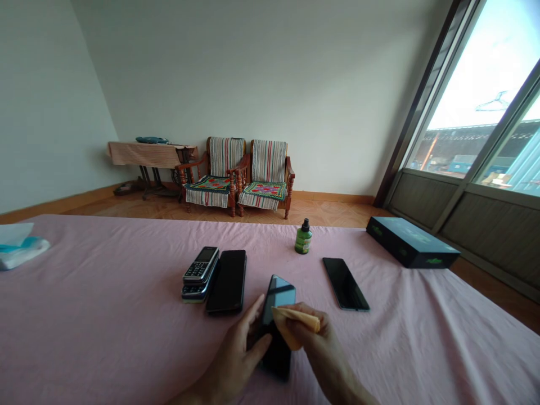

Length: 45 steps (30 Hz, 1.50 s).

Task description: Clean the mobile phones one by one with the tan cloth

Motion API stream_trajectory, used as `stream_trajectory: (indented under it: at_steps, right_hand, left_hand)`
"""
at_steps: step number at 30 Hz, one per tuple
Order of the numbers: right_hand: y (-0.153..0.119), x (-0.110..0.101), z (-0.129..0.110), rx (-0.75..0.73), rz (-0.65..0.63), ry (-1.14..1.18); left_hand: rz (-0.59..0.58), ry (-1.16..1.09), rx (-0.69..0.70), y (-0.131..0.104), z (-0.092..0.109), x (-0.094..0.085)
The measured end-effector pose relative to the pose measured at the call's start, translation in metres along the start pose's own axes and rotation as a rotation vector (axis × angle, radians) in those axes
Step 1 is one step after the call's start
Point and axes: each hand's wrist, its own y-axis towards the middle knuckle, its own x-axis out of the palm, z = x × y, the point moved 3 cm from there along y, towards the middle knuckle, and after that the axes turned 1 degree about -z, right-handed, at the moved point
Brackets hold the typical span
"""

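Head view: left fingers (258,350) clasp phone (277,360), long axis pointing forward; it lies beneath right fingers (304,333) pinching yellow cloth (302,317), apparently touching, though blurred.

The middle phone (276,355) is between the left hand (236,351) and the right hand (314,334), with a phone pile (201,269) and a flat phone (228,281) on the sheet (126,326) to its left, a lone phone (346,284) to its right, a bottle (302,239) behind, a box (413,237) far right, tissues (25,257) far left, and chairs (270,160) past the sheet.
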Motion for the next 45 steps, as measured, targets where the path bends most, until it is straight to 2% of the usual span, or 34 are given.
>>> stream_trajectory:
  at_steps: [4, 9, 14, 18, 20, 23, 25, 27, 30, 34, 38, 45]
  right_hand:
    - [0.006, -0.019, -0.002, -0.033, 0.102, -0.086]
    - [0.014, -0.036, 0.005, -0.048, 0.184, -0.099]
    - [0.017, -0.039, 0.015, -0.083, 0.187, -0.145]
    - [0.016, -0.037, 0.017, -0.097, 0.191, -0.185]
    - [0.015, -0.037, 0.012, -0.122, 0.204, -0.251]
    - [0.015, -0.045, -0.007, -0.230, 0.218, -0.425]
    - [0.017, -0.059, -0.022, -0.318, 0.266, -0.538]
    - [0.020, -0.082, -0.034, -0.376, 0.377, -0.613]
    - [0.026, -0.126, -0.039, -0.345, 0.612, -0.624]
    - [0.030, -0.169, -0.028, -0.280, 0.804, -0.592]
    - [0.033, -0.188, -0.017, -0.244, 0.865, -0.562]
    - [0.037, -0.199, -0.010, -0.287, 0.906, -0.528]
  left_hand:
    - [-0.001, -0.020, -0.043, 0.002, -0.010, -0.002]
    - [0.020, -0.042, -0.096, 0.003, -0.011, -0.004]
    - [0.058, -0.103, -0.132, 0.007, -0.008, -0.007]
    - [-0.002, -0.169, -0.171, 0.011, -0.001, -0.008]
    - [-0.034, -0.194, -0.208, 0.013, 0.001, -0.008]
    - [-0.005, -0.160, -0.301, 0.016, 0.002, -0.010]
    - [0.023, -0.108, -0.358, 0.016, 0.003, -0.011]
    - [0.026, -0.075, -0.374, 0.017, 0.005, -0.009]
    - [0.037, -0.146, -0.373, 0.020, 0.009, 0.002]
    - [0.076, -0.240, -0.379, 0.039, 0.005, 0.028]
    - [0.122, -0.230, -0.366, 0.080, -0.006, 0.062]
    - [0.111, -0.111, -0.387, 0.142, -0.014, 0.125]
